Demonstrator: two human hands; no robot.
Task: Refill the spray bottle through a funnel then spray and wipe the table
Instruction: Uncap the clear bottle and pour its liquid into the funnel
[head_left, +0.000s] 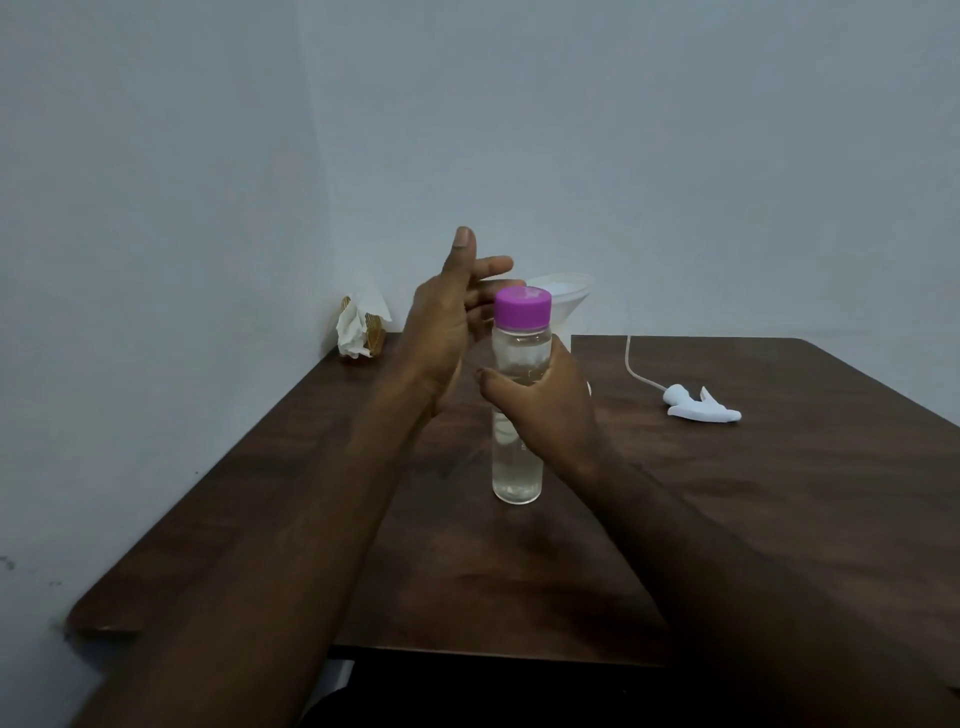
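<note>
Head view, counts. Bottles: one, clear (517, 467), purple cap (522, 307) on, upright on the dark wooden table (779, 519) near centre, clear liquid inside. Hands: two. Right hand (550, 410) clamped round the bottle's middle, thumb across the front, fingers behind. Left hand (452, 322) apart, fingers straight and spread, holding nothing, raised just beside the cap on its left; cannot tell whether touching the cap. Funnels: one, white (566, 291), directly behind the cap, wide mouth up; support beneath hidden by the right hand. Spray heads: one, white (701, 408), lying on its side on the table to the right, well apart from the bottle, thin tube (631, 364) trailing toward the back edge. Back left corner: one holder (375, 332) with crumpled white tissue (353, 327).
</note>
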